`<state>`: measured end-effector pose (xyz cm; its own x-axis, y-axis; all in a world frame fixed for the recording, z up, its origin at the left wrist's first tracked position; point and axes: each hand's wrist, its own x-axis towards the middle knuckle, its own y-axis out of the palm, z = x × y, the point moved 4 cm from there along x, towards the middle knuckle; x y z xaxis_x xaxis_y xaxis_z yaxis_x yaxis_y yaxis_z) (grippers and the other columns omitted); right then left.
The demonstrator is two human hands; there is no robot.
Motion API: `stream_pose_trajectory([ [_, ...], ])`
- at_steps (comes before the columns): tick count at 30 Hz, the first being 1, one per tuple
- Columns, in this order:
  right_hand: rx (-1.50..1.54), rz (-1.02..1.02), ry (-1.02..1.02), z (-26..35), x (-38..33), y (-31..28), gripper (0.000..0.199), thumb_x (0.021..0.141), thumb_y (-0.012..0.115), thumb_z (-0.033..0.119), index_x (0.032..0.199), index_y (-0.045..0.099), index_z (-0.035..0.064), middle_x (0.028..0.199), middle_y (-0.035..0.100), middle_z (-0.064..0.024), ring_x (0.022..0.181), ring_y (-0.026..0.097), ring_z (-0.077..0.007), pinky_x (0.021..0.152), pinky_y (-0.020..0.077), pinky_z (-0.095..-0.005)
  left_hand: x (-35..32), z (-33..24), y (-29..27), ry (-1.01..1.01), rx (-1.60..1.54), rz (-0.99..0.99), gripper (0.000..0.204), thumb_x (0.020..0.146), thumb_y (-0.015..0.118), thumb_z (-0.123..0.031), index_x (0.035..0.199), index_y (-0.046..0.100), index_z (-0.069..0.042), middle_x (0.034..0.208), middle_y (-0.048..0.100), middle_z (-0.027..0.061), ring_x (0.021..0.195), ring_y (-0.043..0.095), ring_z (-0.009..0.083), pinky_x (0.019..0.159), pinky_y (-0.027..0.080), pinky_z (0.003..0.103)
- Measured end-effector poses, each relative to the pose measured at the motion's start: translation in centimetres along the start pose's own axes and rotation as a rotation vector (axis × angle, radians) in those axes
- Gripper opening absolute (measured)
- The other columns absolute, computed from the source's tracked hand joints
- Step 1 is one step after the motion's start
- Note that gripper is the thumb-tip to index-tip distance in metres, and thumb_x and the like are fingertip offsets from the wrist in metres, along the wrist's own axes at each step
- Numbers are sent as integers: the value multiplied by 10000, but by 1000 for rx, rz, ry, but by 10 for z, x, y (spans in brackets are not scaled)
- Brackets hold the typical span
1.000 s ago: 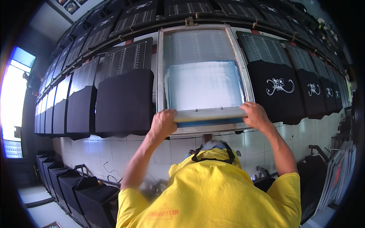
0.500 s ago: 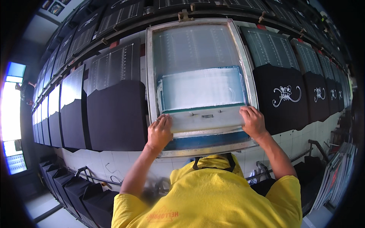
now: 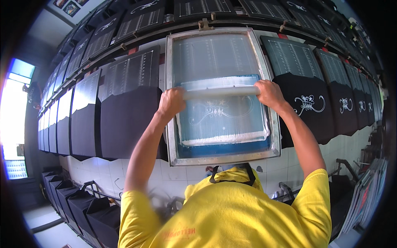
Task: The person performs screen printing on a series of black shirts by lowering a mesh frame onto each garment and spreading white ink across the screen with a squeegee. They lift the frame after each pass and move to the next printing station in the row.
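Note:
A metal-framed printing screen point(image 3: 274, 124) lies over one place on a long white table. Both my hands grip a long pale squeegee point(image 3: 221, 92) laid across the screen's far half: my left hand point(image 3: 171, 101) holds its left end, my right hand point(image 3: 269, 92) its right end. Below the squeegee the blue mesh shows a white swirl design point(image 3: 215, 110), and a band of white ink point(image 3: 225, 139) sits near the frame's near edge.
Black shirts on pallets line the table: plain ones at left point(image 3: 124, 120), ones printed with white swirls at right point(image 3: 308, 105). Dark bins point(image 3: 78, 204) stand on the floor at lower left. A bright window point(image 3: 12, 111) is at far left. A rack point(image 3: 368, 190) stands at right.
My hands have pushed the squeegee from the screen's near edge up toward its far half, uncovering the swirl design. The view has shifted so the screen sits lower and larger.

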<state>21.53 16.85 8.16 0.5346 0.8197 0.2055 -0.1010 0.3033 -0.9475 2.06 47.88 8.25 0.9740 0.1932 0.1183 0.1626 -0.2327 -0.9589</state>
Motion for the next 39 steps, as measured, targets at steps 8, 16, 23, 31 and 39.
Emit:
stream_pose_trajectory([
  [8,2,-71,-37,46,-86,-26,284,724,647,-9,1005,665,27,1034,698,-109,982,670,-307,816,568,-429,-91,-46,-26,47,21,-122,261,705,670,18,961,685,-29,959,717,143,863,724,319,755,607,413],
  [16,60,-23,-6,88,-191,-16,327,681,643,-46,1001,655,22,1075,698,-87,1002,668,-290,826,573,-400,-203,-89,1,27,3,-60,428,648,654,19,1075,631,3,1020,690,142,1026,694,311,822,599,381],
  [23,6,-41,-33,94,-198,-8,310,674,644,-57,974,632,21,1058,670,-97,998,661,-296,825,572,-389,-215,-84,21,97,60,-123,412,663,651,4,1075,658,-15,1123,708,122,1092,690,279,840,584,366],
  [31,-12,-86,-38,64,-136,3,271,675,640,-53,932,614,27,1027,665,-89,949,662,-287,789,576,-384,-149,-51,24,112,108,-123,399,630,684,4,1026,677,-47,1136,719,95,1092,698,264,845,591,354],
  [39,5,-103,-48,17,-44,12,222,680,647,-28,889,604,32,921,682,-97,864,674,-311,733,575,-419,-49,-5,24,79,60,-112,411,642,687,-23,1049,649,-67,1028,711,101,914,720,302,777,609,404],
])
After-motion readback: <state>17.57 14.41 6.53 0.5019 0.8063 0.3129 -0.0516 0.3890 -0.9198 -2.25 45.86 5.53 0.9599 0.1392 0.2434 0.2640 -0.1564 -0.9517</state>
